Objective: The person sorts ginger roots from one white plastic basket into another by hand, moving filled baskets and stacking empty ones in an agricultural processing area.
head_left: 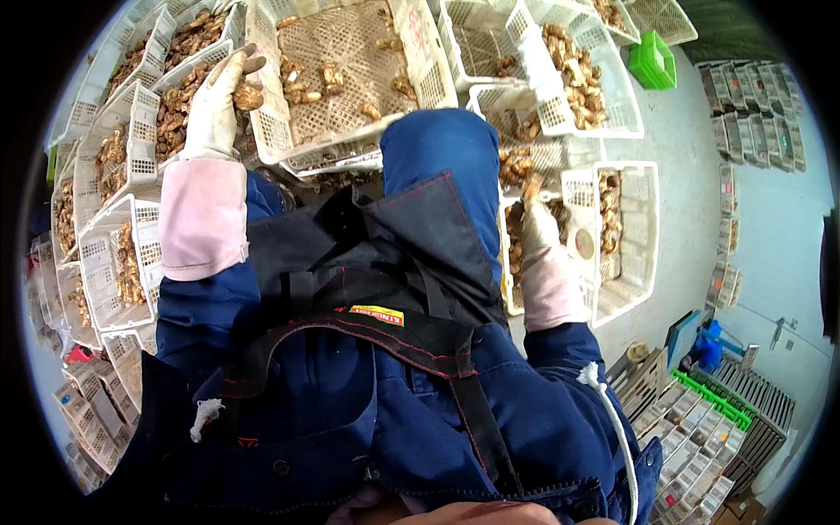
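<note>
My left hand (216, 109), in a pale glove with darkened fingertips, is at the left edge of a large white crate (341, 153). Its fingers curl over a brown, knobbly mushroom-like piece (248, 94). Several similar pieces (331, 77) lie scattered on that crate's mesh bottom. On the other side, my gloved right hand (540, 223) reaches over a smaller white crate (577, 206) of the same brown pieces. Its fingers are drawn together, and brown shows at their tips; whether that is a held piece or soiled glove is unclear.
More white crates of brown pieces stand close on my left, such as a filled crate (131, 258). Another filled crate (623, 92) sits at the far right, near a green basket (653, 61). My blue-clad knee (440, 144) rises between the crates. Stacked crates (687, 437) stand behind at right.
</note>
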The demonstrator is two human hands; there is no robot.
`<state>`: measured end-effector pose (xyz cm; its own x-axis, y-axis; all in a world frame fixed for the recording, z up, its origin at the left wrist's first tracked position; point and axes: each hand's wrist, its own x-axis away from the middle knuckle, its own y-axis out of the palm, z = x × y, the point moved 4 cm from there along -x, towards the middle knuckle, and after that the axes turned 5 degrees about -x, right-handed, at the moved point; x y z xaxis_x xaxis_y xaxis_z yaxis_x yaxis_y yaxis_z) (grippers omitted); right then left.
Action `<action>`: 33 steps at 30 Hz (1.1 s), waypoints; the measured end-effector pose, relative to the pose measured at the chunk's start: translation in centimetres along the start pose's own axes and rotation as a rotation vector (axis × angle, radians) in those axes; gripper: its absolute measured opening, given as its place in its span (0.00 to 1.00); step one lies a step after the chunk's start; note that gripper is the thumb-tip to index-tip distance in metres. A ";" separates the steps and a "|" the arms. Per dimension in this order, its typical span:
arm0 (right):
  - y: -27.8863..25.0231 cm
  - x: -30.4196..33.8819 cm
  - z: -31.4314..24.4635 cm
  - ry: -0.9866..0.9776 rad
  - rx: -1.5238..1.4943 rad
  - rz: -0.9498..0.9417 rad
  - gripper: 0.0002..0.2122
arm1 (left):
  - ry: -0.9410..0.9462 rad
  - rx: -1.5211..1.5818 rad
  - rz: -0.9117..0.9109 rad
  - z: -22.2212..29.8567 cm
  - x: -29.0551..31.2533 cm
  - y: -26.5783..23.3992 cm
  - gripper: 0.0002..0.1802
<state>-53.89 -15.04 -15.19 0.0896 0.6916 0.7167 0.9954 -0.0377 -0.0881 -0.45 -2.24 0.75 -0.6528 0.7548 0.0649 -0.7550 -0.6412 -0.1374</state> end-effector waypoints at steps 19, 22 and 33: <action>-7.2 -3.0 9.6 -0.236 -0.199 -0.091 0.24 | -0.121 0.100 -0.020 -4.1 0.4 -1.0 0.23; -7.3 -2.5 7.8 -0.313 0.065 -0.024 0.23 | -0.112 0.053 -0.003 -2.8 1.0 -0.9 0.23; 1.3 6.1 -10.1 -0.514 0.279 0.000 0.24 | -0.003 0.129 0.000 -2.4 2.7 -1.5 0.24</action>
<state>-51.73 -18.20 -3.96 -0.0075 0.9554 0.2951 0.9425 0.1053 -0.3171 -0.89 1.09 -1.27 -0.6525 0.7548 0.0678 -0.7569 -0.6535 -0.0086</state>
